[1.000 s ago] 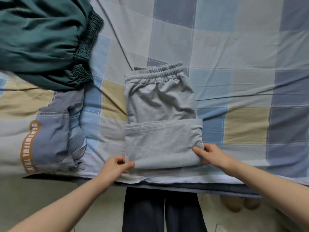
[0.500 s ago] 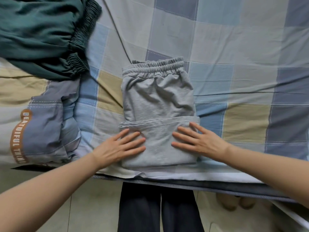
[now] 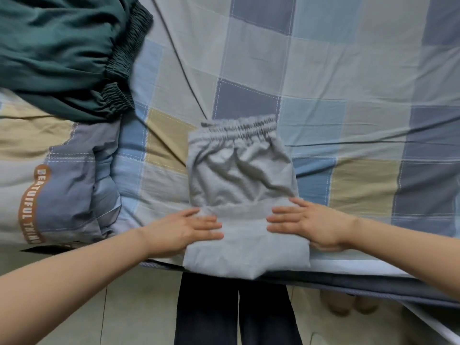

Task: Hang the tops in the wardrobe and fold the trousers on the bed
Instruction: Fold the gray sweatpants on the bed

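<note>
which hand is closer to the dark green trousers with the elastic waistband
Left. The left hand lies flat on the folded grey trousers' left edge, below the dark green trousers. The right hand presses the opposite edge, farther away.

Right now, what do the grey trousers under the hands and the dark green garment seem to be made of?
Grey trousers: soft matte jersey-like knit, probably cotton blend; rumpled folds, gathered elastic waistband. Green garment: thinner, smoother woven cloth with a faint sheen, possibly synthetic; fine sharp creases, elastic cuffs.
</note>
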Demonstrator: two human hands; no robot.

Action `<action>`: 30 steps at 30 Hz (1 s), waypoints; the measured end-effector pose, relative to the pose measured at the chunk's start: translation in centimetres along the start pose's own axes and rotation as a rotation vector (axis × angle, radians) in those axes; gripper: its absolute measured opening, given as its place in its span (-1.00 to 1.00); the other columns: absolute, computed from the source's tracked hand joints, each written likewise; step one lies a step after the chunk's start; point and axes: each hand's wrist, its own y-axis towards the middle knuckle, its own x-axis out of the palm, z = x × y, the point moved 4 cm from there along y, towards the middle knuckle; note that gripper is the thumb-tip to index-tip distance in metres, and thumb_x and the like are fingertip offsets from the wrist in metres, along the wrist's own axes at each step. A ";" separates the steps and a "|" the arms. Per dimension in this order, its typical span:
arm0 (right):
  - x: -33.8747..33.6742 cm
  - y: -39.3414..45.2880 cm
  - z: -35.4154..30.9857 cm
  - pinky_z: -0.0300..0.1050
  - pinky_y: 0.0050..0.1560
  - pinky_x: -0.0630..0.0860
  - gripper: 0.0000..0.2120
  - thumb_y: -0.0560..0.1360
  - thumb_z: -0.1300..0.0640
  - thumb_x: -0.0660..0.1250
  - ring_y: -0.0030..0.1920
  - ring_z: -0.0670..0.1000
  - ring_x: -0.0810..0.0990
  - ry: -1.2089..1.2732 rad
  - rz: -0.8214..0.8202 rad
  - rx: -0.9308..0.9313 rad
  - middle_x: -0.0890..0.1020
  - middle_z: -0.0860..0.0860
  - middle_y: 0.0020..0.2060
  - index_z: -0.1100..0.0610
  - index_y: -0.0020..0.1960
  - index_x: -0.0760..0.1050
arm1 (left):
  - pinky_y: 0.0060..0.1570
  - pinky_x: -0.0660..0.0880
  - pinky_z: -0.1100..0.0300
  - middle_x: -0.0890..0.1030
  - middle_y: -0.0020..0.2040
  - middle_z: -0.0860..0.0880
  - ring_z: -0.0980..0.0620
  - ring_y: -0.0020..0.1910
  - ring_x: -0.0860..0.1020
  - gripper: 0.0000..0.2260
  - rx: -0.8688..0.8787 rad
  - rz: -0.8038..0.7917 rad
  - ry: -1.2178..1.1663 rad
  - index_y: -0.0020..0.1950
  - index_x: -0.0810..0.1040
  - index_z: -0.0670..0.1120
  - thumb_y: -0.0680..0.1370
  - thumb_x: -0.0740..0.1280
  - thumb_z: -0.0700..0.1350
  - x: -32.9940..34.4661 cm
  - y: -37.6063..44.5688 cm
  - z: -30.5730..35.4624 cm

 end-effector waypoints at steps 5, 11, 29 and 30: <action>-2.5 -1.9 0.1 -0.03 -0.05 0.52 -0.69 0.34 0.22 0.26 -0.06 -0.03 0.60 1.255 0.416 0.410 0.68 -0.02 -0.10 0.12 0.06 0.57 | -0.01 0.50 0.36 0.66 -0.06 0.19 0.36 -0.04 0.56 -0.80 -0.445 0.181 -1.184 0.04 0.59 0.00 0.59 0.20 -0.21 -4.0 -0.2 1.3; -1.7 0.6 3.4 -0.09 0.09 0.41 -0.61 0.55 -0.10 0.27 0.10 -0.03 0.52 1.550 0.726 0.996 0.53 0.03 0.21 0.02 0.32 0.37 | 0.14 0.42 0.17 0.55 0.21 0.00 0.04 0.18 0.53 -0.65 -1.049 0.814 -1.458 0.33 0.36 -0.06 0.57 0.35 -0.09 -4.5 1.5 -2.1; -1.1 2.6 5.1 -0.13 0.08 0.29 -0.61 0.66 -0.04 -0.02 0.15 0.07 0.47 1.179 0.916 1.199 0.53 0.07 0.15 0.17 0.22 0.45 | 0.00 0.30 0.16 0.48 0.08 -0.06 -0.02 0.01 0.45 -0.79 -1.514 1.144 -1.057 0.03 0.42 -0.09 0.65 0.17 0.05 -0.9 2.1 -2.2; -1.2 2.7 5.0 -0.18 0.13 0.25 -0.59 0.66 -0.06 -0.03 0.23 0.06 0.44 1.199 0.909 1.153 0.49 0.06 0.24 0.16 0.32 0.38 | 0.01 0.32 0.16 0.50 0.08 -0.03 0.00 0.03 0.46 -0.78 -1.489 1.158 -1.112 0.08 0.41 -0.07 0.64 0.17 0.08 -1.0 2.2 -2.1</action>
